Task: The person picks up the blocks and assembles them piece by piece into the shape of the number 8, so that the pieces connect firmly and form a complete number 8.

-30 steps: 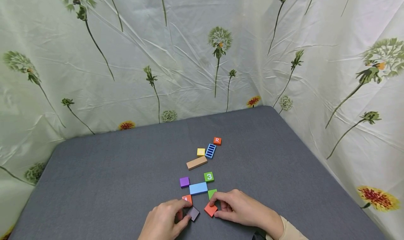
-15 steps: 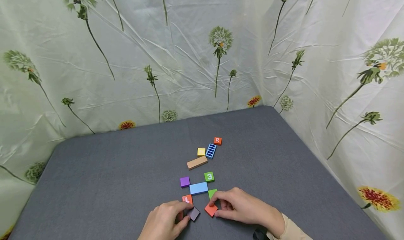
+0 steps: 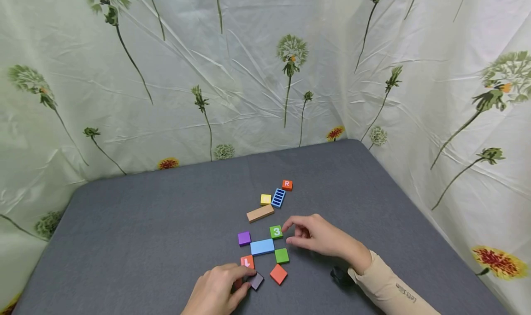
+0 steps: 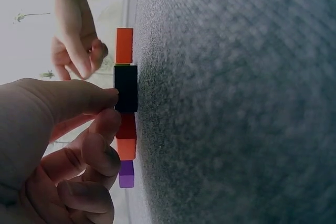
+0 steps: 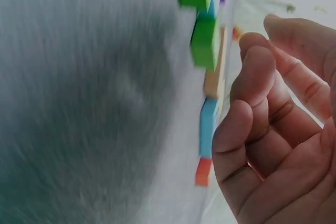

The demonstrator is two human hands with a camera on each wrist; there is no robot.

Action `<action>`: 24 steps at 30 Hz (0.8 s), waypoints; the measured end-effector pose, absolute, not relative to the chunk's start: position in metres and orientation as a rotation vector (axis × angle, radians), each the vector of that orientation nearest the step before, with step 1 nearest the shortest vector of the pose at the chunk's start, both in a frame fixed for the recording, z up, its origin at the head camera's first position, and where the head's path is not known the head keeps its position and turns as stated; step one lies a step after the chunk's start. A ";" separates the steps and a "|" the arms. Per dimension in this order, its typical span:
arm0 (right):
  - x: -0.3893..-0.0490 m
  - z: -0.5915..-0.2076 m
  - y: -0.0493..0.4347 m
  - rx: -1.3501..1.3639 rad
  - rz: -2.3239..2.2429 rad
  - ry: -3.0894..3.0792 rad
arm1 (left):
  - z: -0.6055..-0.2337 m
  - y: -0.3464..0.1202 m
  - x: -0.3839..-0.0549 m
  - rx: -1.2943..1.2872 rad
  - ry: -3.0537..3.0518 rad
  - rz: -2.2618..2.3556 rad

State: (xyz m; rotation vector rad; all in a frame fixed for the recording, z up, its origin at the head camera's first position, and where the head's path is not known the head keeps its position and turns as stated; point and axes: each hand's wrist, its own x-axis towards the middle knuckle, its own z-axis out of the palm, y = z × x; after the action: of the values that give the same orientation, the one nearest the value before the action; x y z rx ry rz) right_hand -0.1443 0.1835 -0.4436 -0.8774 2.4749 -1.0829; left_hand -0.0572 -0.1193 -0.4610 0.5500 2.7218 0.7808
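My left hand (image 3: 217,289) pinches a small black block (image 3: 257,282) by its left side, between thumb and index finger; the left wrist view shows the black block (image 4: 126,88) on the cloth. An orange block with a white mark (image 3: 246,261) lies just beyond those fingertips. Over the table, my right hand (image 3: 321,237) hovers with loosely bent fingers and holds nothing. Its fingertips are beside the green block marked 3 (image 3: 275,232). A plain orange block (image 3: 279,274) lies below a plain green block (image 3: 282,255). A light blue block (image 3: 262,247) and a purple block (image 3: 244,238) complete this cluster.
Farther back lie a tan wooden block (image 3: 260,213), a yellow block (image 3: 266,199), a blue slotted block (image 3: 278,198) and a red block marked R (image 3: 287,185). A patterned curtain (image 3: 249,75) borders the grey table (image 3: 137,232) at the back and right.
My right hand has let go of the plain orange block and moved up beside the green 3 block, uncovering the plain green block. The left hand keeps its place at the black block.
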 end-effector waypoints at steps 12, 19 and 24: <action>-0.190 -0.445 0.181 -0.857 -0.998 2.599 | -0.461 -0.120 -0.058 0.559 2.719 0.800; -0.205 -0.446 0.168 -0.831 -0.971 2.579 | -0.461 -0.121 -0.058 0.564 2.722 0.806; -0.213 -0.448 0.161 -0.804 -0.941 2.568 | -0.462 -0.122 -0.057 0.576 2.726 0.831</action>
State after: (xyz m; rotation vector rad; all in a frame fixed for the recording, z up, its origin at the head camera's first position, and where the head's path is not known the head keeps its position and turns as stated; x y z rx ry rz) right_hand -0.2133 0.1612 -0.4479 -0.8041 2.5684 -0.9413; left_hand -0.0571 -0.1216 -0.4615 0.5764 2.7261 0.8314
